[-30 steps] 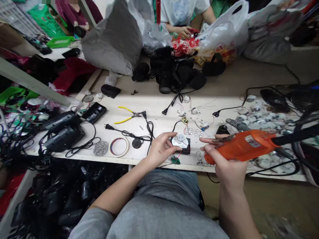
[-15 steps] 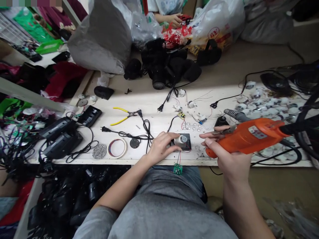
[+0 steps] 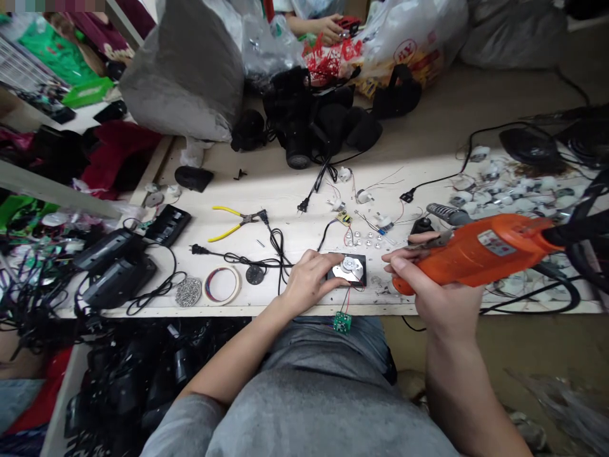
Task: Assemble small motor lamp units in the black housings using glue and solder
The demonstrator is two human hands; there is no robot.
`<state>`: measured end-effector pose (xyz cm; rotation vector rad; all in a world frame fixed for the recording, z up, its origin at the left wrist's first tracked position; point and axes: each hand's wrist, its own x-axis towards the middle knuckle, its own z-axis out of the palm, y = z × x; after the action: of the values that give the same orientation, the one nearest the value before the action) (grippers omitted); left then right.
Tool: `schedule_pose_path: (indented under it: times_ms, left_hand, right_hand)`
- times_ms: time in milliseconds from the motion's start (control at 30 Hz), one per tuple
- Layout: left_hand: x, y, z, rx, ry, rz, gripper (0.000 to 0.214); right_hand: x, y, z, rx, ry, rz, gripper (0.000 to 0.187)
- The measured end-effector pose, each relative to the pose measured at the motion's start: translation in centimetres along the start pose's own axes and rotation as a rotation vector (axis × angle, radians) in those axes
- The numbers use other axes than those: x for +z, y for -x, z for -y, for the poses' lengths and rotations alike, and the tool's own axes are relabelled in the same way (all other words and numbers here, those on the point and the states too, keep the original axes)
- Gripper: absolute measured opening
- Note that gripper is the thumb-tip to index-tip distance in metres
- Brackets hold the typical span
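Note:
My left hand (image 3: 308, 278) grips the left side of a small black rectangular housing (image 3: 363, 261) at the bench's front edge, fingers behind and thumb in front. On the housing sits a round motor (image 3: 351, 264) with a shiny silver plate round it. Thin red and black wires lead from there to a green circuit board (image 3: 342, 322) hanging past the edge. To the right, my right hand (image 3: 431, 292) is closed round an orange corded power tool (image 3: 490, 251), held apart from the housing. A grey metal piece shows by its fingers; the tool's tip is hard to make out.
Small silver parts (image 3: 364, 239), wired white parts (image 3: 384, 221) and a yellow component (image 3: 344, 218) lie behind the housing. Yellow-handled pliers (image 3: 227, 222), tape (image 3: 222, 284) and black cables lie left. White motors (image 3: 518, 197) crowd the right. Another person's hand (image 3: 329, 28) shows beyond the bags.
The motor stood up from the housing as a tall cylinder; now it sits lower, its silver plate facing up. My left hand keeps its hold. The orange tool has shifted slightly.

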<state>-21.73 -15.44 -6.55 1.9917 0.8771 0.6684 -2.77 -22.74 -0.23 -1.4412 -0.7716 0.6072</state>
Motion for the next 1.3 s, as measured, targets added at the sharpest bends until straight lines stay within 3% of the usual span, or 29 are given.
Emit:
schedule_pose_path:
  times_ms: [167,367,533,633,733,800,900,1067,1200,1300]
  left_hand:
    - [0.7,-0.2,0.3,0.166,-0.244,-0.058,0.051]
    - [1.3,-1.2,0.1,0.157,-0.191,-0.008,0.036]
    - [-0.2,-1.4,-0.1,0.105,-0.288,0.058,0.03]
    - [-1.3,-1.3,-1.3,0.078,-0.325,0.122,0.033]
    - [-1.7,-1.0,-3.6,0.158,-0.328,0.1,0.051]
    - [-1.0,-0.9,-5.1,0.251,-0.37,0.062,0.045]
    - [1.3,-1.5,-6.1,0.357,-0.53,0.072,0.016]
    - [5.0,-3.2,-5.2,0.427,-0.672,0.143,0.016]
    - [5.6,-3.6,-5.2,0.434,-0.716,0.161,0.017]
    - [4.6,-3.1,-5.4,0.424,-0.702,0.129,0.007]
  right_hand:
    - [-0.8,-0.2,-0.7,-0.088,-0.003,0.042,0.033]
    - [-1.0,-0.7,-0.5,-0.196,-0.16,0.135,0.034]
    - [-0.5,-0.7,0.2,-0.229,-0.242,0.132,0.022]
    - [-0.4,-0.6,0.1,-0.239,-0.269,0.11,0.017]
    - [-0.4,-0.5,0.0,-0.239,-0.27,0.105,0.02]
    - [-0.4,-0.5,0.0,-0.26,-0.278,0.111,0.023]
    - [-0.2,-0.4,0.2,-0.309,-0.327,0.087,0.024]
    - [-0.1,-0.4,0.9,-0.392,-0.357,0.047,0.021]
    - [-0.5,-0.5,1.3,-0.444,-0.322,0.028,0.021]
    - [-1.0,-0.8,1.2,-0.466,-0.298,0.026,0.023]
